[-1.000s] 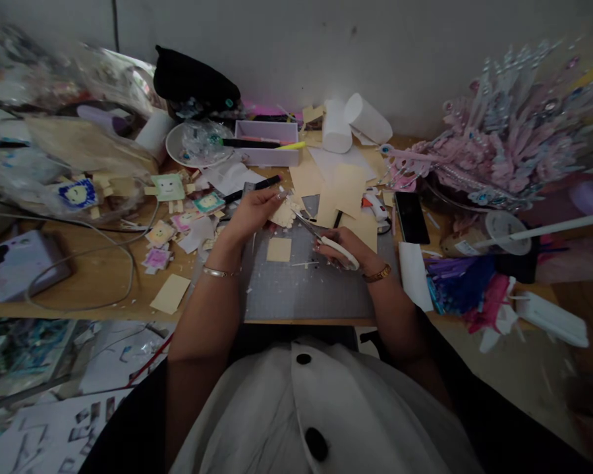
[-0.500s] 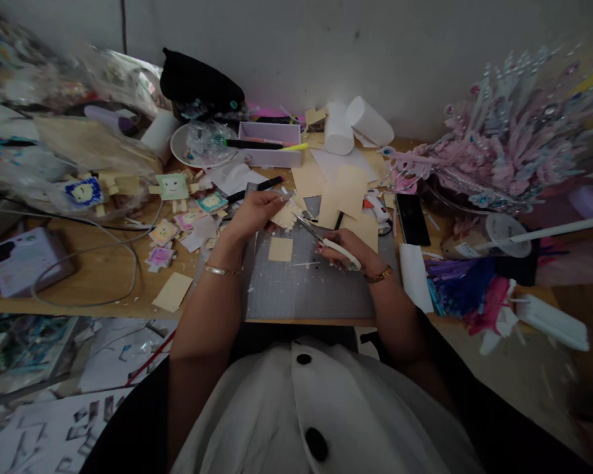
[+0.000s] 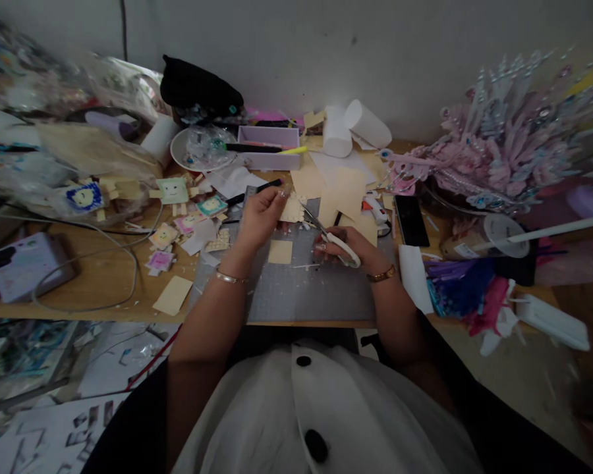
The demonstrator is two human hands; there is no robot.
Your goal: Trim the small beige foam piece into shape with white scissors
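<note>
My left hand [image 3: 264,214] is closed, its fingers pinching a cream piece of sheet material [image 3: 293,209] with an uneven, bumpy edge. White-handled scissors [image 3: 344,250] are in my right hand [image 3: 358,243], with the fingers through the handles. Their blades point up and to the left, and the tips reach the right side of the cream piece. Below it, a small cream square [image 3: 280,251] lies on the grey cutting mat [image 3: 311,296]. Thin white scraps are scattered nearby.
Larger cream sheets [image 3: 343,187] and a glue gun [image 3: 374,207] lie behind my right hand. A black phone [image 3: 412,220] rests to the right. Small decorated square figures [image 3: 172,191] cluster left, below a lilac tray [image 3: 269,158] holding pens. A looped cable [image 3: 136,263] crosses the left side.
My left hand has shifted slightly right, and the cream piece has moved up and right with it. The scissors stay at its edge. More of a patterned piece shows beside my left wrist.
</note>
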